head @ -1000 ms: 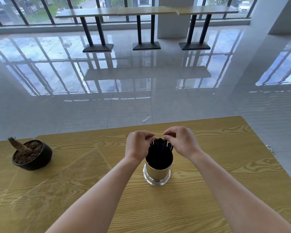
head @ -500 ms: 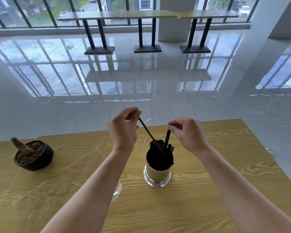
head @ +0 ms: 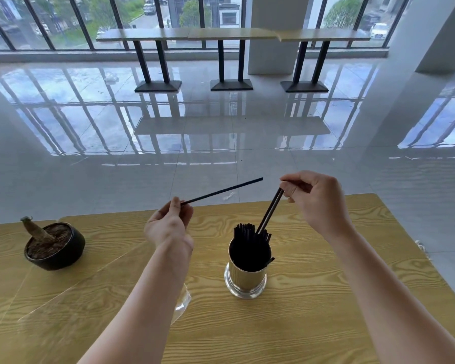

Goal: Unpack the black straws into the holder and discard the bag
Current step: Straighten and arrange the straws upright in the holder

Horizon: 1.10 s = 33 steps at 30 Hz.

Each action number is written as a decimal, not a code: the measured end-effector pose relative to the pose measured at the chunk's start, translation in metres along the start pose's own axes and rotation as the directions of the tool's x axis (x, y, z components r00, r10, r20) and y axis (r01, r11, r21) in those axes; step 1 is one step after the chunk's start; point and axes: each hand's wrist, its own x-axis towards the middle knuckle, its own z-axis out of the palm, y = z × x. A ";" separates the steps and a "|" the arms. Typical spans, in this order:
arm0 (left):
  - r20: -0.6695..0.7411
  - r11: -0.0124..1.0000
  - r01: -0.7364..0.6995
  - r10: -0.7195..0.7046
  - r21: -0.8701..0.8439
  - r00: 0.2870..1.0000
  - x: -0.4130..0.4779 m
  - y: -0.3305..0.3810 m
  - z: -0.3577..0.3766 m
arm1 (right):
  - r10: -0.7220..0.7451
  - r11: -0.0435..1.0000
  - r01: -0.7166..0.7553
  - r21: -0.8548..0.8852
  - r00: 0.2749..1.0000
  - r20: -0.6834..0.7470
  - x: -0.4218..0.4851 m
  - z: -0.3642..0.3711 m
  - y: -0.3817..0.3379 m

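A shiny metal holder (head: 247, 277) stands on a wooden table (head: 326, 324), packed with upright black straws (head: 250, 240). The left hand (head: 168, 224) pinches a single straw (head: 221, 191) by one end, clear of the holder and slanting up to the right. The right hand (head: 315, 200) pinches a pair of straws (head: 269, 211) (they look like two) at their tops, with their lower ends among the bundle. A clear bag (head: 181, 306) lies flat under the left forearm. A dark pot (head: 55, 248) sits at the table's left.

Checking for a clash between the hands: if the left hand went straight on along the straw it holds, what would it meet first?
Probably the right hand, whose fingers pinch straws above the holder; depth is unclear, so the left hand might pass it.
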 end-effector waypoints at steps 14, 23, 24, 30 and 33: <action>0.155 0.970 0.002 -0.041 0.244 0.987 -0.011 -0.040 -0.016 | -0.030 0.998 0.031 -0.050 0.999 0.016 0.002 -0.002 -0.018; 0.474 0.803 -0.324 0.059 0.501 0.879 -0.007 -0.042 -0.024 | -0.061 0.997 0.058 0.042 0.995 0.082 0.010 -0.001 -0.029; 0.462 0.816 -0.302 0.048 0.494 0.886 -0.006 -0.041 -0.025 | -0.048 0.996 0.043 0.073 0.996 0.078 0.010 -0.002 -0.028; 0.358 0.940 -0.151 0.034 0.305 0.933 0.003 -0.019 -0.029 | -0.015 0.999 0.015 0.032 1.000 -0.017 0.009 -0.010 -0.013; 0.385 0.895 -0.308 0.172 0.323 0.907 0.006 -0.001 -0.023 | -0.021 0.998 0.029 0.058 0.989 -0.144 0.011 -0.022 -0.007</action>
